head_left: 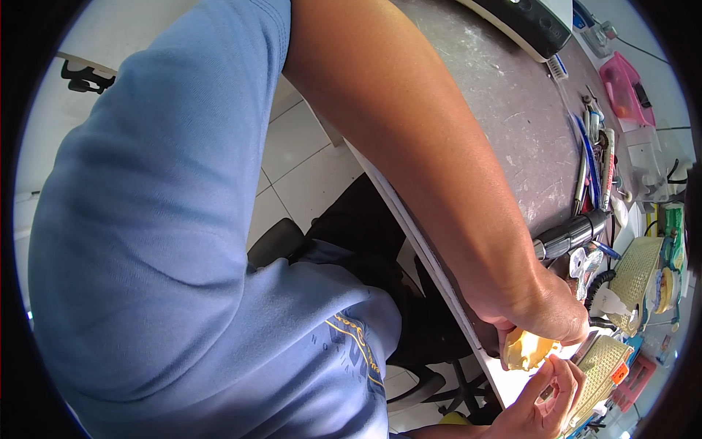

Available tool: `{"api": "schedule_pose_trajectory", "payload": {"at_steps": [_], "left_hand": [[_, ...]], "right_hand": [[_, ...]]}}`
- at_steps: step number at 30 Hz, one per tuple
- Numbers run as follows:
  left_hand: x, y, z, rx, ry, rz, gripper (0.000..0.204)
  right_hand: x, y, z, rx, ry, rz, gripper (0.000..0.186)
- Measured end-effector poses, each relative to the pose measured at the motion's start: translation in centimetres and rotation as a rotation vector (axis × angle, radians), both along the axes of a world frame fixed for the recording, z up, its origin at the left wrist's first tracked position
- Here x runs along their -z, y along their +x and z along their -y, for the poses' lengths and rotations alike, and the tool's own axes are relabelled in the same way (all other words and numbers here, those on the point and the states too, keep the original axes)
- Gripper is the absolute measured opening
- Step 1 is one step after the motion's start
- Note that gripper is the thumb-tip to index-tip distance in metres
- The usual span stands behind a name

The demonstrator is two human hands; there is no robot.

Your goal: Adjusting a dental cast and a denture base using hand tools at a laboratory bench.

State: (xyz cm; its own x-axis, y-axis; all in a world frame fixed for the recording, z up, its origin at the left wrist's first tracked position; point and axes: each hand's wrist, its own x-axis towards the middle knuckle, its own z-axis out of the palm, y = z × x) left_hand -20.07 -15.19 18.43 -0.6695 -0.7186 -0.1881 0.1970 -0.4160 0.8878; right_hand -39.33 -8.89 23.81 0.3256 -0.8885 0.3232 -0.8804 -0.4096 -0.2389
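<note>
My left arm reaches down across the bench edge to my left hand [548, 307], whose curled fingers grip a pale yellow moulded piece [528, 350], brightly lit, that resembles a dental cast. Just below it my right hand [545, 399] is closed, thumb and fingers drawn together close to the piece; whatever is in them is too small to make out. A black-and-silver cylindrical handpiece [567, 234] lies beside my left wrist, near a coiled black cord [599, 287].
The grey worktop [497, 124] holds a black-and-white device [526, 29], a brush [557, 67], several pens and tools [592, 164] and a pink container [625, 88]. Woven trays [629, 274] line the right side. Tiled floor [292, 146] and chair parts show below the bench.
</note>
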Motion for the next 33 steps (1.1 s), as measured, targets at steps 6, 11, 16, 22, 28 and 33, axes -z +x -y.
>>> {"api": "schedule_pose_trajectory", "payload": {"at_steps": [6, 11, 16, 22, 28, 33], "left_hand": [[0.1, 0.2, -0.5, -0.016, 0.0, -0.001, 0.035], [-0.1, -0.5, -0.4, -0.029, -0.001, 0.001, 0.035], [0.2, -1.2, 0.8, -0.04, -0.004, 0.002, 0.035], [0.2, -0.5, 0.1, -0.055, -0.01, 0.006, 0.035], [0.4, -0.1, -0.2, -0.063, -0.024, 0.012, 0.035], [-0.2, -1.6, 0.1, -0.07, -0.051, 0.01, 0.035]], "right_hand": [[-0.1, 1.8, 1.0, -0.148, -0.152, 0.133, 0.008], [0.0, 1.9, 0.9, -0.141, -0.157, 0.141, 0.009], [0.2, 1.0, 0.7, -0.141, -0.161, 0.121, 0.009], [1.1, -1.2, -0.1, -0.031, -0.028, 0.022, 0.009], [0.4, 1.8, 1.1, -0.149, -0.204, 0.147, 0.008], [0.5, 1.8, 1.3, -0.148, -0.243, 0.127, 0.007]]}}
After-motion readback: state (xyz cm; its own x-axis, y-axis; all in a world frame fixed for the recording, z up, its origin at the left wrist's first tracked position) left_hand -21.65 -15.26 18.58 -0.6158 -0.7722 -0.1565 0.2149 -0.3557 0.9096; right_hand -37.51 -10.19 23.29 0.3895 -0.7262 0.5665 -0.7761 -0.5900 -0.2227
